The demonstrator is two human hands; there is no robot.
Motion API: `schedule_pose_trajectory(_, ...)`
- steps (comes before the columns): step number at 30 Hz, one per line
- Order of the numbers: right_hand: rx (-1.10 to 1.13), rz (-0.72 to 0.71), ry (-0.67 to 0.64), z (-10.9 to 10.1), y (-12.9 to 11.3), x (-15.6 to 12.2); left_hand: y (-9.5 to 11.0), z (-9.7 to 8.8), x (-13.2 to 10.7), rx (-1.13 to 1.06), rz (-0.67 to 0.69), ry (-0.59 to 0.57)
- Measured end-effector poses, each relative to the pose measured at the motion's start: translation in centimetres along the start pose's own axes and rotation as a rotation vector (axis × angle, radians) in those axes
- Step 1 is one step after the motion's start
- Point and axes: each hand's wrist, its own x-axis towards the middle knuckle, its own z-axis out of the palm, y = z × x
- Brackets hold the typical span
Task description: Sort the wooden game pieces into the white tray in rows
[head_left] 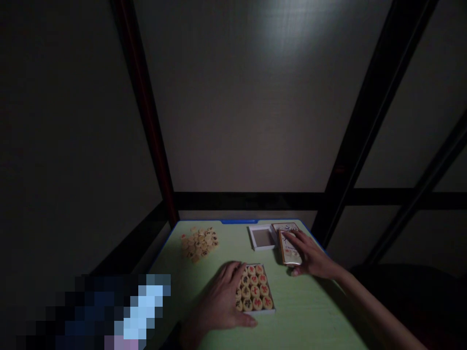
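A shallow white box (255, 291) packed with round Chinese chess pieces sits on the pale green table (314, 321). My left hand (221, 299) rests against the box's left side, fingers curled over its edge and thumb along the near side. My right hand (310, 253) lies on a printed box lid (288, 248) at the right, fingers spread over it, gripping its edge. The lid is tilted up on its long side.
A loose heap of chess pieces (199, 241) lies at the table's far left. An empty white tray (261, 237) stands at the back middle. Dark frame bars (146, 112) rise behind the table. A blurred patch covers the lower left.
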Motion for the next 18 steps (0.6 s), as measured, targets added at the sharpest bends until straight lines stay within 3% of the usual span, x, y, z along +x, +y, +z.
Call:
schedule_pose_trajectory(4, -0.089, 0.094, -0.063, -0.1, 1.6, 1.2, 0.4, -0.2, 0.0, -0.015, -0.027, -0.002)
schedule_pose_trajectory(12, -0.047, 0.194, -0.173, -1.5, 3.3, 0.3, 0.3, -0.1, 0.0, -0.009, -0.057, -0.002)
schedule_pose_trajectory(15, -0.018, 0.190, -0.171, -2.1, 2.7, 0.3, 0.4, -0.1, -0.1, -0.009, -0.062, 0.000)
schedule_pose_trajectory(18, 0.056, 0.089, -0.105, -2.1, -0.3, -0.2, 0.5, -0.1, -0.1, -0.010, -0.041, 0.028)
